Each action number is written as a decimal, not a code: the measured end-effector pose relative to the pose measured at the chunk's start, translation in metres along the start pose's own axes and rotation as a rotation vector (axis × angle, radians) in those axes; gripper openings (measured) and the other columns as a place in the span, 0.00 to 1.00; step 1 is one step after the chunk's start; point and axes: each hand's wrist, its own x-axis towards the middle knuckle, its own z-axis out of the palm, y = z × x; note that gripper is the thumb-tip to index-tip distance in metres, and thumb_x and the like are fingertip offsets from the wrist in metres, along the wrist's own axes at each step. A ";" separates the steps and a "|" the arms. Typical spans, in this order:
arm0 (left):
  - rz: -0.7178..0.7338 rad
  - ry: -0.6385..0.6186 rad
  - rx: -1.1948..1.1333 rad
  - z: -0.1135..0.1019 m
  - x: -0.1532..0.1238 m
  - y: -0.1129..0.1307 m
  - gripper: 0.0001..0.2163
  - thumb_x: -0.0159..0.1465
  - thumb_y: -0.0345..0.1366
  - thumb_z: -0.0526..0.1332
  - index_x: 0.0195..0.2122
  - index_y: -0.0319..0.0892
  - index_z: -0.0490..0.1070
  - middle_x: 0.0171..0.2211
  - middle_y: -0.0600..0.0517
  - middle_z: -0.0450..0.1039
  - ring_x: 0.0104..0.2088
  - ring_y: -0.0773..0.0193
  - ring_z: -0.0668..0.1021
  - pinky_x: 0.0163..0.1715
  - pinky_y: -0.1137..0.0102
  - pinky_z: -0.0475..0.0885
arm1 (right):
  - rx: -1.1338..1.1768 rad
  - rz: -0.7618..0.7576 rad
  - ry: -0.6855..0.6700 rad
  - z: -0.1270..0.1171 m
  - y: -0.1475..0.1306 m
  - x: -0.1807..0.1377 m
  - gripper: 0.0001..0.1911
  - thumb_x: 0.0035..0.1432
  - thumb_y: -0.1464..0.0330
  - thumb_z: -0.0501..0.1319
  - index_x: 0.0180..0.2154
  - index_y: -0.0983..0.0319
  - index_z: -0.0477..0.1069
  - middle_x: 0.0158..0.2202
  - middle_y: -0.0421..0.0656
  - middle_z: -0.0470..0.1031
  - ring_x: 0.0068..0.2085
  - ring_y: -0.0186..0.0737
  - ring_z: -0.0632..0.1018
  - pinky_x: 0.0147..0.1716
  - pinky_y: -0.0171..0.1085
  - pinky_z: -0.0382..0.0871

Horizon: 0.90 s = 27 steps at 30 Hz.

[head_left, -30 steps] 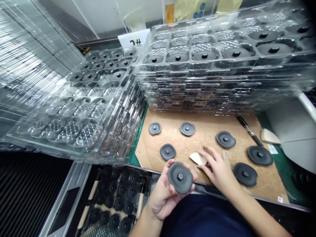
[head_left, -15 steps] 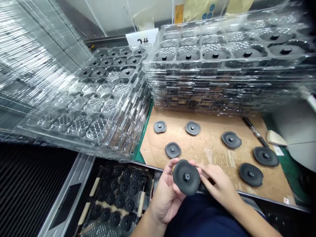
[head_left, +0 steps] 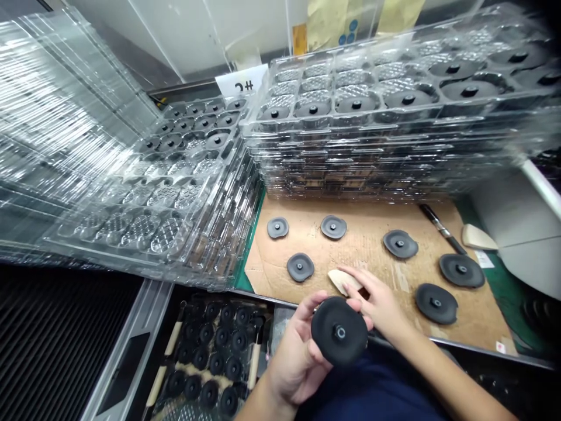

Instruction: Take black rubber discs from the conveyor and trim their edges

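From the head camera, the left hand [head_left: 295, 356] holds a black round disc [head_left: 339, 331] up by its rim, just off the near edge of the cardboard sheet [head_left: 372, 275]. Its fingers are curled around the disc from behind and the side.

The right hand [head_left: 379, 301] rests at the near edge of the cardboard. Its fingers pinch a small pale scraper [head_left: 339, 279] that lies flat there.

The disc could slip, because only its rim is held. Then it might drop into the dark tray of small discs [head_left: 210, 356] below, by the near left corner.

Six more discs lie on the cardboard; the closest one [head_left: 300, 267] is near the scraper and could get bumped.

The tall pile of clear trays [head_left: 394, 117] along the far edge leans out over the cardboard, so a knock might tip it.
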 end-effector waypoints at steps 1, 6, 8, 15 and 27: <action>-0.008 0.002 0.002 0.001 0.001 -0.001 0.24 0.49 0.34 0.68 0.47 0.56 0.68 0.51 0.48 0.67 0.51 0.53 0.71 0.47 0.68 0.68 | 0.000 -0.002 -0.008 0.002 0.002 -0.002 0.18 0.63 0.62 0.49 0.52 0.57 0.64 0.45 0.43 0.68 0.44 0.37 0.71 0.41 0.36 0.68; -0.041 -0.034 0.013 0.003 0.006 -0.003 0.24 0.49 0.35 0.68 0.47 0.56 0.68 0.51 0.48 0.67 0.51 0.54 0.72 0.47 0.68 0.69 | -0.007 -0.009 -0.008 0.007 0.008 -0.005 0.18 0.64 0.64 0.47 0.53 0.58 0.62 0.45 0.44 0.65 0.43 0.36 0.70 0.42 0.36 0.68; -0.060 -0.044 0.014 0.005 0.008 -0.004 0.22 0.52 0.37 0.66 0.48 0.56 0.67 0.50 0.47 0.68 0.49 0.53 0.73 0.44 0.68 0.70 | -0.021 -0.013 -0.005 0.007 0.008 -0.004 0.18 0.64 0.64 0.47 0.53 0.58 0.63 0.44 0.44 0.65 0.42 0.36 0.70 0.42 0.38 0.68; -0.191 -0.146 -0.042 0.005 0.009 -0.009 0.28 0.59 0.56 0.49 0.54 0.44 0.63 0.40 0.38 0.73 0.34 0.59 0.79 0.34 0.71 0.73 | -0.051 -0.033 0.092 -0.020 -0.015 -0.010 0.19 0.62 0.63 0.51 0.55 0.54 0.61 0.51 0.42 0.62 0.53 0.44 0.62 0.52 0.47 0.58; -0.416 -0.031 0.237 0.015 0.005 0.004 0.35 0.56 0.61 0.47 0.46 0.31 0.71 0.30 0.40 0.74 0.26 0.62 0.77 0.28 0.72 0.71 | 0.177 -0.157 0.046 -0.082 -0.072 -0.033 0.11 0.65 0.64 0.51 0.48 0.53 0.65 0.46 0.38 0.67 0.48 0.30 0.69 0.45 0.24 0.66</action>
